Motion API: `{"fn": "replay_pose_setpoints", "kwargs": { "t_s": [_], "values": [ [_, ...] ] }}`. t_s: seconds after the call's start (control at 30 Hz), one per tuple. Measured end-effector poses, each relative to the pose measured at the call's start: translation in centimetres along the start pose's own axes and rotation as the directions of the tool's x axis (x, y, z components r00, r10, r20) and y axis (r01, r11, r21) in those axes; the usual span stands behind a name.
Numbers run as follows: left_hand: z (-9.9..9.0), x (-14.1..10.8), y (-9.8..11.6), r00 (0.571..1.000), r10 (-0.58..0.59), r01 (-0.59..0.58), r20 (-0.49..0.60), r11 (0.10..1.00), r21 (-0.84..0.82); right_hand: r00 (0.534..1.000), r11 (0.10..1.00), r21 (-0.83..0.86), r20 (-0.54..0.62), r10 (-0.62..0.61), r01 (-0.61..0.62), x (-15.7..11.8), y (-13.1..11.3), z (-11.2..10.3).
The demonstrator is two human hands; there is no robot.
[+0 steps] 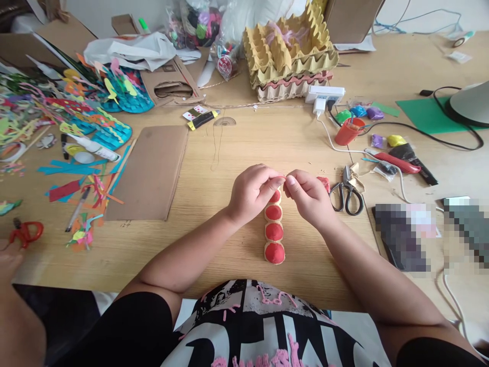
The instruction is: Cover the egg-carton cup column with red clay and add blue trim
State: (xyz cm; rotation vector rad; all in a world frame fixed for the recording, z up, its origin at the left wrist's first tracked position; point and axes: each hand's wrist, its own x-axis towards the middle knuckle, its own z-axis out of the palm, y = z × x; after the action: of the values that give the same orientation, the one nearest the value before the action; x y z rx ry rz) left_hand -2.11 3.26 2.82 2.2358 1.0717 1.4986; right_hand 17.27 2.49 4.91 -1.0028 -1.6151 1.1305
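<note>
My left hand [254, 192] and my right hand [309, 198] meet over the middle of the table. Their thumbs and forefingers pinch a thin bit of red clay [283, 177], mostly hidden by the fingertips. Just below lies an egg-carton strip [282, 239], pointing away from me, with its cups covered in smooth red clay [274, 232]. The far end of the strip is partly behind my left fingers. A lump of red clay in a wrapper [324, 183] sits beside my right hand, with black-handled scissors [347, 193] to its right.
Stacked egg trays [290, 56] stand at the back by a white power strip [324, 94]. Cardboard [147, 173], paper scraps and a glue bottle [95, 148] lie left. A red cup [348, 131], cables and phones [401, 237] are right. Another person's hand [9, 260] is by red scissors [26, 233].
</note>
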Motion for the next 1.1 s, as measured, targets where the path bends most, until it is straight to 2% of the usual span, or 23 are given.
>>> {"fn": "replay_pose_setpoints", "kwargs": {
  "t_s": [0.2, 0.37, 0.47, 0.67, 0.73, 0.83, 0.93, 1.1],
  "values": [
    [0.1, -0.3, -0.1, 0.997, 0.069, -0.070, 0.027, 0.996, 0.051, 0.997, 0.999, 0.012, 0.073, 0.034, -0.035, -0.1, -0.3, 0.0],
    [0.7, -0.5, 0.2, 1.000, -0.007, 0.008, -0.004, 1.000, 0.026, 0.997, 0.993, 0.101, 0.037, 0.061, -0.065, 0.1, -0.1, -0.1],
    [0.8, -0.5, 0.3, 0.999, -0.035, 0.034, -0.021, 0.999, -0.015, 0.999, 0.995, 0.089, 0.019, 0.050, -0.052, 0.1, 0.1, -0.2],
    [0.3, -0.3, 0.2, 0.995, -0.053, 0.050, 0.087, 0.998, 0.025, 0.992, 0.993, -0.003, 0.048, 0.119, -0.119, 0.2, 0.7, -0.2],
    [0.4, -0.4, -0.1, 0.993, -0.067, 0.063, 0.097, 0.997, 0.039, 0.993, 0.994, -0.008, 0.049, 0.108, -0.107, 0.4, 1.1, -0.3],
    [0.7, -0.6, -0.5, 0.993, -0.103, 0.100, 0.056, 0.994, 0.053, 0.998, 0.998, 0.030, 0.009, 0.058, -0.059, 0.7, 1.7, -0.2],
    [0.9, -0.7, -1.0, 0.985, -0.169, 0.169, 0.039, 0.986, 0.000, 0.998, 0.996, 0.059, -0.009, 0.062, -0.061, 0.9, 2.1, -0.2],
    [0.5, -0.4, -2.0, 0.950, -0.286, 0.297, 0.125, 0.951, -0.081, 0.997, 0.993, -0.087, -0.001, 0.075, -0.075, 1.3, 2.7, -0.3]
  ]
}}
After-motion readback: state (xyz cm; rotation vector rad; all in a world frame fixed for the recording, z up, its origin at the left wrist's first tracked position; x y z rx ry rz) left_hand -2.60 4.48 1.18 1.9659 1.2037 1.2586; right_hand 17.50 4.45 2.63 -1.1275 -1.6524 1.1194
